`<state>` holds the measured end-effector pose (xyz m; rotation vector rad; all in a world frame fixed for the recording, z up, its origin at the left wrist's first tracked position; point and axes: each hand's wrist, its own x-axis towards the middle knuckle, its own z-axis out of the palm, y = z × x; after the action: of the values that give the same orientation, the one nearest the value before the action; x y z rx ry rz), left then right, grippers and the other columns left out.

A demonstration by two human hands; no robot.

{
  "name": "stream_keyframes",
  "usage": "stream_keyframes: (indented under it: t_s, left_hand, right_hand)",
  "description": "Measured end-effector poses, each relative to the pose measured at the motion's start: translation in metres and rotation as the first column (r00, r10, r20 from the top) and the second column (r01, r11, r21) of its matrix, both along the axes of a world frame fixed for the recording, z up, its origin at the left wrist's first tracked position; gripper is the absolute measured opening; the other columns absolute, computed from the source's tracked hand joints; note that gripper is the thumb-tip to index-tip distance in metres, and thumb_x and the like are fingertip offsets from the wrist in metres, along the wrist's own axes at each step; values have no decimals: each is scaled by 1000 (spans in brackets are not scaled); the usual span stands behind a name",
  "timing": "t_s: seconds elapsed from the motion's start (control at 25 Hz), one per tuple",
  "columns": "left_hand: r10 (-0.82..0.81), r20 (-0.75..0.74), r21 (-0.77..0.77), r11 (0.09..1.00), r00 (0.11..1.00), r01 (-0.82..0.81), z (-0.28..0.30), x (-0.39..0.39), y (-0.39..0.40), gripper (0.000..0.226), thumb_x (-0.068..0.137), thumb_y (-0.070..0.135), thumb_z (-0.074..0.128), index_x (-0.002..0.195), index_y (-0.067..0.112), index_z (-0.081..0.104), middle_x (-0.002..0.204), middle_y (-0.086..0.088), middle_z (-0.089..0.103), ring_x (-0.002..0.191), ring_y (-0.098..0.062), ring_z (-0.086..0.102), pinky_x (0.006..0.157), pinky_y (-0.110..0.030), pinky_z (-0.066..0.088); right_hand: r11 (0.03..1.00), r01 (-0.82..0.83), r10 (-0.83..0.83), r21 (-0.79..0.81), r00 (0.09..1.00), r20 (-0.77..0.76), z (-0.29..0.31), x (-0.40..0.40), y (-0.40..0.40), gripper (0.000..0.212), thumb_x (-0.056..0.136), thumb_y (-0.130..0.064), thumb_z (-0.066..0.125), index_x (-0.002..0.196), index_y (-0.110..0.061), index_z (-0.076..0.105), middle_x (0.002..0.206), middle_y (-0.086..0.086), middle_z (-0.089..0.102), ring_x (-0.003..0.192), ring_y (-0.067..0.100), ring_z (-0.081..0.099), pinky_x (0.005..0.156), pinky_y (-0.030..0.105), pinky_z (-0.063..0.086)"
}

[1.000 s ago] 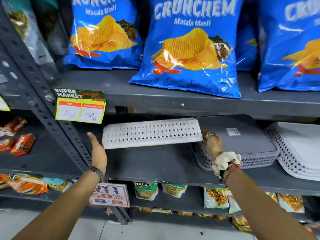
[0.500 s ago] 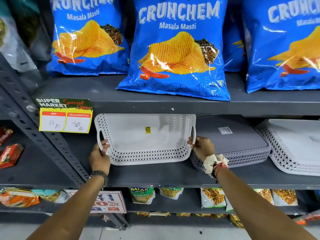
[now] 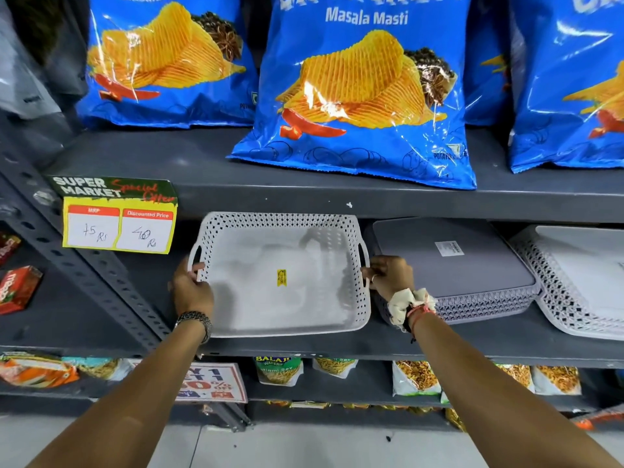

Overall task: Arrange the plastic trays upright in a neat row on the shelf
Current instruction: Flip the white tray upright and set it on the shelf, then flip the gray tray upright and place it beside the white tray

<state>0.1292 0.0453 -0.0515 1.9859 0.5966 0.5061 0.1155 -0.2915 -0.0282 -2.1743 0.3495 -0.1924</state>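
A white perforated plastic tray [image 3: 270, 292] with a small yellow sticker stands tilted up on the grey middle shelf [image 3: 304, 346], its open inside facing me. My left hand [image 3: 192, 292] grips its left handle and my right hand [image 3: 388, 276] grips its right handle. To its right a grey tray [image 3: 456, 265] lies upside down, leaning back, with a white label on its base. Further right a second white tray [image 3: 580, 278] lies overturned at the frame edge.
Large blue chip bags [image 3: 358, 89] fill the shelf above, close over the tray's top rim. A yellow price tag [image 3: 118, 228] hangs at the left by the slanted shelf upright [image 3: 84, 271]. Small snack packets [image 3: 415, 376] line the lower shelf.
The white tray was held flat and edge-on by my right hand alone; both hands now hold its handles and it has tipped up to face me, resting on the shelf.
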Motion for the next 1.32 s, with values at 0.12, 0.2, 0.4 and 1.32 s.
stream_keyframes:
  t_s: [0.12,0.2,0.4,1.32]
  left_hand:
    - [-40,-64,165,985,997,50,-2,6,2,65,72,-21,31,127,9,51,112,-14,67,101,-33,50,98,-43,42]
    - [-52,-149,208,975,987,82,-4,11,5,64,75,-16,34,131,9,48,117,-22,63,106,-43,48,97,-46,43]
    - [-46,-133,211,975,990,74,4,13,-13,64,75,-14,37,136,5,40,129,-31,47,119,-47,42,102,-52,37]
    - [-616,-295,-241,788,731,566,24,-43,-324,52,94,45,35,133,11,41,129,-11,53,121,-29,50,94,-32,43]
  right_hand:
    - [1000,15,-14,23,998,-59,-4,5,-1,24,77,-4,67,102,-6,69,100,17,73,92,31,68,84,47,56]
    - [999,-12,15,36,995,-100,-5,6,-4,28,76,-3,68,105,-4,67,104,17,72,98,28,67,89,44,54]
    - [996,-71,75,58,994,-74,-3,-14,-17,32,76,3,62,106,-6,67,102,13,73,96,23,68,92,40,53]
    - [958,241,-233,156,970,-67,-7,-47,-305,34,94,-13,45,118,10,50,127,29,53,121,41,47,98,33,34]
